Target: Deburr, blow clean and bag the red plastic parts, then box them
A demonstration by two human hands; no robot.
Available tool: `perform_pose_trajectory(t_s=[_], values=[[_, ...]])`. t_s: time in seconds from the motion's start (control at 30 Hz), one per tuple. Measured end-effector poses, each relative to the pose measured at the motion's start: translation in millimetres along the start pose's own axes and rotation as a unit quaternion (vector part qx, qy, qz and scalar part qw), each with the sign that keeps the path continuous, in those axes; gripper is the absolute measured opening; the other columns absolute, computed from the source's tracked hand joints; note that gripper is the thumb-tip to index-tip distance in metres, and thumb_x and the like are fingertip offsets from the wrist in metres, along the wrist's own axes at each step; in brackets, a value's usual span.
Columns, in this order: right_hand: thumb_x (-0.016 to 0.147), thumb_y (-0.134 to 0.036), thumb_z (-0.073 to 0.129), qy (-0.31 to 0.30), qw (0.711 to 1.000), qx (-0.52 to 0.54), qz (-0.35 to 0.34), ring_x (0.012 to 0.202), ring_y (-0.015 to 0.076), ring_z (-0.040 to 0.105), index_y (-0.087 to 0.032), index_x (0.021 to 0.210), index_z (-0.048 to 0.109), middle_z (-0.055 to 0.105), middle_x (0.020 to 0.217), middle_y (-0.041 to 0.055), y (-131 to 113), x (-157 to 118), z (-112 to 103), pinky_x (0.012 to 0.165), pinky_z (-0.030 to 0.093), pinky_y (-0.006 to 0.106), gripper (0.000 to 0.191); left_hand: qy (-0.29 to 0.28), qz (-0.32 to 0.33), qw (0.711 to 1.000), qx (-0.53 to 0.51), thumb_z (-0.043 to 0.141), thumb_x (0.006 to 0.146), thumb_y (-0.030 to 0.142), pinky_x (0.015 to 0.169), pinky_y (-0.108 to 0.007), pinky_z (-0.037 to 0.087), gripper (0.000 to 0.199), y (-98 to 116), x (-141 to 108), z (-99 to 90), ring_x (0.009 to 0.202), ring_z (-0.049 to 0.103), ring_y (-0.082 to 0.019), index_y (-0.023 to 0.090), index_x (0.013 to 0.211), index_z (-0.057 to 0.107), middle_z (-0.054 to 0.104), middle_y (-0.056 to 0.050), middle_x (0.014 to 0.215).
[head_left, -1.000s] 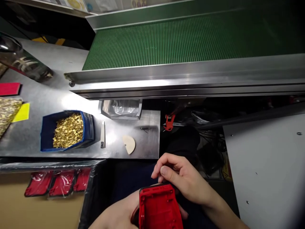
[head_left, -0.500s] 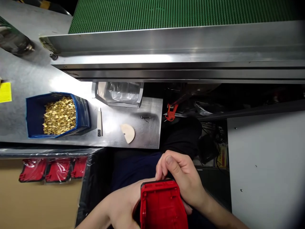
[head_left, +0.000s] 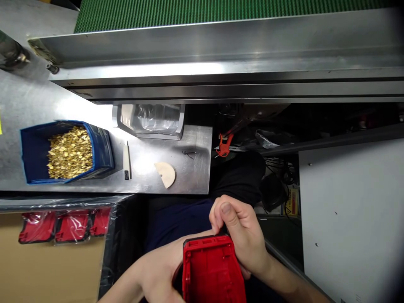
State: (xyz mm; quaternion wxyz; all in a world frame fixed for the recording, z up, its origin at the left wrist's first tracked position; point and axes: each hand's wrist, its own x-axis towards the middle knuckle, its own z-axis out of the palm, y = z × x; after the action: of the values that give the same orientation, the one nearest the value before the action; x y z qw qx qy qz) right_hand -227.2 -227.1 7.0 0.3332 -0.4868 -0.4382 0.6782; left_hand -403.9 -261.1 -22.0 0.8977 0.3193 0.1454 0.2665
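The left hand (head_left: 160, 267) and right hand (head_left: 241, 235) framed a red casing (head_left: 210, 269).
Bent at the wrist, the left grasped its side, fingers mostly hidden; the right curled at its far corner, thumb over bent fingers, its grip impossible to tell. Between the hands, the casing was cut off at its near end.

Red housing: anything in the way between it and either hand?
Nothing visible. The left hand holds the red housing; the right hand is curled close by its upper right corner, though whether it touches is unclear.
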Motion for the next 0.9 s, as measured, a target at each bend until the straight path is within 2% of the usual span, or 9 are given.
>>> perform_pose_trajectory(t_s=[0.1, 0.2, 0.27, 0.47, 0.6, 0.67, 0.8, 0.9], values=[[0.107, -0.046, 0.048, 0.024, 1.000, -0.003, 0.005, 0.060, 0.0114, 0.049, -0.019, 0.067, 0.053, 0.053, 0.064, -0.0009, 0.8, -0.7, 1.1, 0.059, 0.039, 0.025, 0.048, 0.020, 0.009, 1.000, 0.003, 0.082, 0.070, 0.060, 0.102, -0.040, 0.055, 0.074, -0.8, -3.2, -1.0, 0.115, 0.068, -0.036, 0.015, 0.126, 0.068, 0.076, -0.007, 0.109], [0.108, -0.045, 0.046, -0.009, 0.999, 0.044, 0.023, 0.065, 0.0137, 0.058, -0.018, 0.071, 0.060, 0.064, 0.069, 0.0029, 0.0, -1.0, 2.4, 0.062, 0.044, 0.026, 0.047, 0.004, 0.006, 1.000, -0.006, 0.083, 0.070, 0.058, 0.100, -0.041, 0.056, 0.075, -2.7, -4.6, -2.1, 0.114, 0.068, -0.038, 0.014, 0.129, 0.067, 0.075, -0.009, 0.114], [0.108, -0.045, 0.046, -0.014, 0.998, 0.049, 0.022, 0.065, 0.0143, 0.060, -0.018, 0.072, 0.060, 0.065, 0.069, 0.0035, 0.0, -1.6, 2.2, 0.063, 0.045, 0.027, 0.047, -0.007, 0.000, 1.000, -0.018, 0.083, 0.070, 0.056, 0.099, -0.042, 0.056, 0.074, -3.4, -3.8, -1.7, 0.112, 0.069, -0.038, 0.013, 0.129, 0.067, 0.074, -0.009, 0.115], [0.107, -0.046, 0.048, 0.061, 0.997, -0.036, -0.012, 0.060, 0.0120, 0.046, -0.020, 0.068, 0.052, 0.049, 0.063, -0.0015, 5.0, -4.1, -1.0, 0.058, 0.037, 0.026, 0.047, 0.022, 0.017, 0.999, -0.028, 0.083, 0.069, 0.060, 0.101, -0.038, 0.055, 0.071, -2.1, -0.4, 1.0, 0.109, 0.071, -0.033, 0.018, 0.124, 0.067, 0.077, -0.005, 0.106], [0.108, -0.045, 0.046, 0.025, 1.000, -0.003, 0.002, 0.066, 0.0153, 0.060, -0.019, 0.075, 0.064, 0.065, 0.071, 0.0034, 4.0, -4.6, -1.9, 0.062, 0.046, 0.028, 0.046, 0.009, 0.004, 1.000, -0.021, 0.084, 0.069, 0.054, 0.104, -0.041, 0.053, 0.072, -7.8, -2.8, -2.7, 0.112, 0.069, -0.036, 0.014, 0.126, 0.066, 0.076, -0.006, 0.108], [0.107, -0.045, 0.048, 0.017, 1.000, -0.005, -0.002, 0.067, 0.0161, 0.062, -0.019, 0.074, 0.065, 0.067, 0.070, 0.0038, 3.7, -4.7, -3.2, 0.063, 0.048, 0.029, 0.045, 0.017, 0.005, 1.000, -0.018, 0.087, 0.065, 0.052, 0.104, -0.040, 0.053, 0.077, -9.8, -3.2, -3.7, 0.112, 0.068, -0.037, 0.014, 0.128, 0.065, 0.076, -0.006, 0.108], [0.106, -0.044, 0.052, 0.061, 0.995, -0.069, -0.038, 0.061, 0.0125, 0.053, -0.020, 0.069, 0.059, 0.056, 0.064, -0.0002, 5.5, -3.9, -6.0, 0.060, 0.041, 0.026, 0.045, 0.024, 0.004, 0.999, -0.036, 0.085, 0.067, 0.058, 0.095, -0.036, 0.058, 0.076, -4.2, -0.3, -0.9, 0.103, 0.072, -0.032, 0.017, 0.128, 0.065, 0.077, -0.005, 0.100], [0.107, -0.043, 0.049, 0.066, 0.994, -0.073, -0.037, 0.062, 0.0125, 0.057, -0.020, 0.073, 0.064, 0.060, 0.066, 0.0005, 5.1, -3.6, -5.0, 0.060, 0.043, 0.026, 0.044, 0.007, -0.009, 0.998, -0.060, 0.081, 0.072, 0.063, 0.091, -0.036, 0.060, 0.072, 3.4, 1.8, 1.4, 0.100, 0.073, -0.031, 0.017, 0.125, 0.068, 0.078, -0.006, 0.099]])
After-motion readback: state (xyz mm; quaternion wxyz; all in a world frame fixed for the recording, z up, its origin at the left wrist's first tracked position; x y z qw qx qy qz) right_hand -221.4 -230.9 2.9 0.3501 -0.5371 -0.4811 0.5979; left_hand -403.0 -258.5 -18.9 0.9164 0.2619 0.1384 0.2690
